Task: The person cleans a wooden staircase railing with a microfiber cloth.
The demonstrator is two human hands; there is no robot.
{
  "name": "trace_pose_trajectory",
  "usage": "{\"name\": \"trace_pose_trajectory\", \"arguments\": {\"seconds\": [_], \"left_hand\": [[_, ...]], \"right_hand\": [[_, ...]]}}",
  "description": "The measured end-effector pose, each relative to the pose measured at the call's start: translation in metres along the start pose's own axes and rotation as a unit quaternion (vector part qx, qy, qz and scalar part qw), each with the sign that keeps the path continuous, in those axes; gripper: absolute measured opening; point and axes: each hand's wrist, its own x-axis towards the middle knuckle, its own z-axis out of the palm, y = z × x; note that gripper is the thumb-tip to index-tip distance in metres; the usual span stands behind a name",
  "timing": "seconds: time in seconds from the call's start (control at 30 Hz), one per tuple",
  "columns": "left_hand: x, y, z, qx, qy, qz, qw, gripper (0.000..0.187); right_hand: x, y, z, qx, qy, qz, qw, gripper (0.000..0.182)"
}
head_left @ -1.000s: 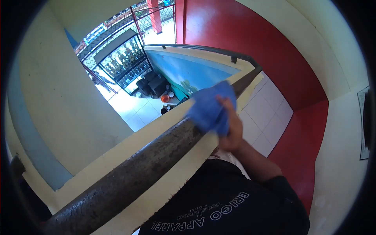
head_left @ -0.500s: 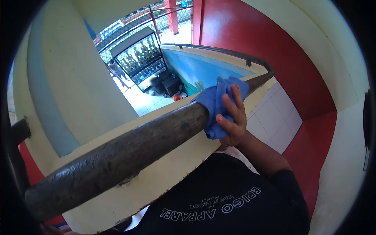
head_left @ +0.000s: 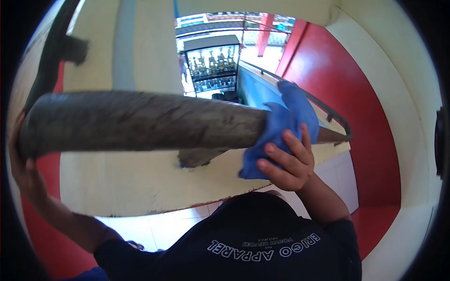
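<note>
A thick dark handrail (head_left: 150, 121) runs across the view above a cream wall. My right hand (head_left: 291, 161) is closed on a blue cloth (head_left: 281, 126), which is draped over the right part of the rail. Its fingers press the cloth against the rail's near side. My left hand (head_left: 26, 154) is wrapped round the rail's left end, with part of the fingers hidden behind it. Below the rail, a bracket (head_left: 201, 157) joins it to the wall.
Beyond the rail stands a glass cabinet (head_left: 213, 63) holding several trophies. A thinner rail (head_left: 328, 110) slopes along a blue-painted wall at the right. The red wall (head_left: 356, 112) curves round the right side. A person (head_left: 182, 65) is far off near the cabinet.
The view has turned, so the rail now lies nearly level. My left hand has come into clear view on the rail's left end. My right hand stays on the cloth, whose folds have shifted.
</note>
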Motion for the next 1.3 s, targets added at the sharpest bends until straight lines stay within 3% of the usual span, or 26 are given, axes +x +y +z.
{"name": "trace_pose_trajectory", "arguments": {"seconds": [0.13, 0.23, 0.33, 0.43, 0.53, 0.57, 0.63, 0.67, 0.7, 0.73, 0.77, 0.8, 0.87, 0.93, 0.97, 1.07, 1.13, 1.2, 1.27, 1.3], "left_hand": [[0.013, 0.029, 0.010, 0.000, 0.003, 0.023, 1.000, 0.087], [0.015, 0.033, 0.008, -0.004, 0.011, 0.033, 0.999, 0.075], [0.011, 0.039, 0.011, -0.013, 0.025, 0.018, 0.999, 0.062], [0.006, 0.061, 0.021, -0.050, 0.046, -0.037, 0.997, 0.054], [-0.006, 0.100, 0.034, 0.108, 0.142, -0.079, 0.981, 0.054], [-0.014, 0.116, 0.040, 0.241, 0.174, -0.070, 0.952, 0.052], [-0.032, 0.163, 0.056, 0.246, 0.221, 0.010, 0.944, 0.057], [-0.051, 0.185, 0.080, 0.123, 0.250, 0.009, 0.960, 0.067], [-0.053, 0.223, 0.096, -0.059, 0.194, 0.000, 0.979, 0.080], [-0.055, 0.260, 0.112, -0.271, 0.148, -0.026, 0.951, 0.093], [-0.058, 0.298, 0.128, -0.435, 0.121, -0.070, 0.890, 0.107], [-0.056, 0.331, 0.141, -0.510, 0.113, -0.087, 0.848, 0.097], [-0.052, 0.358, 0.145, -0.561, 0.079, -0.111, 0.817, 0.075], [-0.055, 0.366, 0.137, -0.519, 0.021, -0.129, 0.845, 0.053], [-0.059, 0.361, 0.126, -0.527, -0.019, -0.207, 0.824, 0.029], [-0.050, 0.341, 0.105, -0.503, 0.034, -0.219, 0.835, 0.019], [-0.043, 0.332, 0.105, -0.411, 0.111, -0.167, 0.889, 0.014], [-0.035, 0.318, 0.099, -0.284, 0.154, -0.130, 0.938, 0.014], [-0.020, 0.299, 0.089, -0.216, 0.190, -0.123, 0.950, 0.015], [-0.012, 0.287, 0.086, -0.161, 0.201, -0.121, 0.959, 0.015]], "right_hand": [[-0.071, 0.016, -0.019, -0.020, -0.078, -0.016, 0.997, 0.017], [-0.077, 0.018, -0.048, -0.016, -0.125, 0.031, 0.992, 0.023], [-0.048, 0.013, -0.065, 0.122, -0.016, 0.132, 0.984, 0.030], [-0.028, 0.014, -0.083, 0.169, 0.135, 0.256, 0.942, 0.026], [-0.020, 0.020, -0.117, 0.340, 0.151, 0.321, 0.871, 0.026], [-0.012, 0.024, -0.123, 0.289, 0.147, 0.277, 0.905, 0.030], [0.002, 0.026, -0.133, 0.235, 0.088, 0.206, 0.946, 0.028], [0.002, 0.021, -0.139, 0.203, 0.057, 0.179, 0.961, 0.027], [0.008, 0.021, -0.136, 0.207, 0.061, 0.177, 0.960, 0.024], [0.020, 0.018, -0.134, 0.199, 0.020, 0.152, 0.968, 0.025], [0.036, 0.013, -0.132, 0.192, -0.020, 0.122, 0.974, 0.026], [0.050, 0.008, -0.130, 0.186, -0.058, 0.087, 0.977, 0.028], [0.071, -0.001, -0.125, 0.214, -0.090, 0.065, 0.971, 0.031], [0.087, -0.006, -0.122, 0.236, -0.124, 0.048, 0.963, 0.035], [0.093, -0.009, -0.119, 0.242, -0.143, 0.046, 0.959, 0.037], [0.113, -0.023, -0.112, 0.239, -0.197, 0.069, 0.948, 0.044], [0.127, -0.037, -0.105, 0.215, -0.227, 0.093, 0.945, 0.045], [0.124, -0.025, -0.088, 0.236, -0.304, 0.148, 0.911, 0.045], [0.129, 0.005, -0.075, 0.225, -0.410, 0.199, 0.861, 0.042], [0.131, 0.024, -0.066, 0.289, -0.372, 0.247, 0.847, 0.037]]}}
